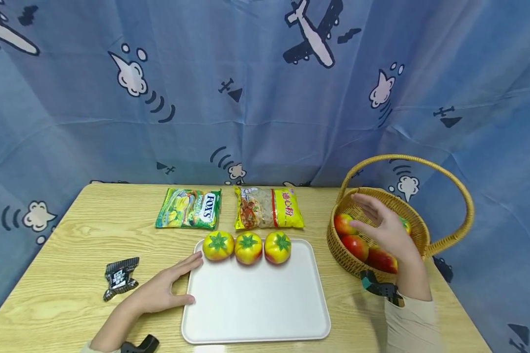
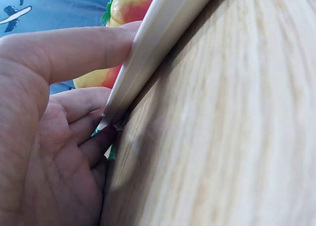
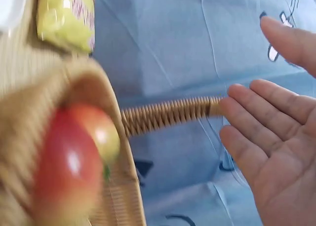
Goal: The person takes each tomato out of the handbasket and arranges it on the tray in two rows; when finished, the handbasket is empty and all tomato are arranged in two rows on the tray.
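Note:
My left hand (image 1: 159, 291) rests at the left edge of a white tray (image 1: 258, 304), its thumb and fingertips touching the rim in the left wrist view. Along the tray's far edge sits a row of yellow-red toy fruits, a left one (image 1: 218, 245), a middle one (image 1: 248, 247) and a right one (image 1: 278, 247), each topped with green star-shaped leaves. Over the wicker basket (image 1: 346, 257) hovers my right hand (image 1: 386, 228), fingers extended and holding nothing. Several red-yellow toy fruits (image 1: 355, 246) lie inside the basket, partly hidden by the hand and wrist.
Behind the tray lie a green FOX'S candy bag (image 1: 189, 209) and a yellow pasta bag (image 1: 269, 208). A small black packet (image 1: 121, 278) is left of my left hand. The basket's tall handle (image 1: 406, 158) arches above it. A blue curtain (image 1: 247, 98) hangs behind the table.

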The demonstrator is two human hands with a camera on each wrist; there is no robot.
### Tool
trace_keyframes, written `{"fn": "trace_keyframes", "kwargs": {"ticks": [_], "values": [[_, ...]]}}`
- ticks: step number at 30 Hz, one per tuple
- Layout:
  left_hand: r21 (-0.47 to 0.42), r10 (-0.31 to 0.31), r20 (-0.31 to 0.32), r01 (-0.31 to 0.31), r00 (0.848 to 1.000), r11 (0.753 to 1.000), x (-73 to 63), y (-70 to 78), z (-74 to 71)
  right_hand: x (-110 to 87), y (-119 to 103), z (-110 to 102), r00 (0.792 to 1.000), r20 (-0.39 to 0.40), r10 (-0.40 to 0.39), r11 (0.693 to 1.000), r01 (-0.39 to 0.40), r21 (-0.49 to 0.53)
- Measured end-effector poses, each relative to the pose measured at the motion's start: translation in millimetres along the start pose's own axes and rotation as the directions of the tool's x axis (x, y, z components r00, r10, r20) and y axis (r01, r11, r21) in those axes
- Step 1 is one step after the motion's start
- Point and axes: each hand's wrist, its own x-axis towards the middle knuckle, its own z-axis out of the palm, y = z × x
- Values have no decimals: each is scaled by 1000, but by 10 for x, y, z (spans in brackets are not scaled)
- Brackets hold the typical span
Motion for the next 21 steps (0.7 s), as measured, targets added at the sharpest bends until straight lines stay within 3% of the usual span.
{"fn": "trace_keyframes", "kwargs": {"ticks": [5, 10, 21], "values": [[3, 5, 2, -5, 1000, 1000, 5, 2, 5, 11, 60, -287, 996, -24, 88, 990, -90, -112], [6, 3, 9, -3, 1000, 1000, 6, -3, 8, 38, 183, -521, 984, -7, 181, 971, -180, -159], [15, -1, 6, 1, 1000, 1000, -4, 11, -1, 161, 533, -825, 942, 64, 330, 925, -308, -224]]}}
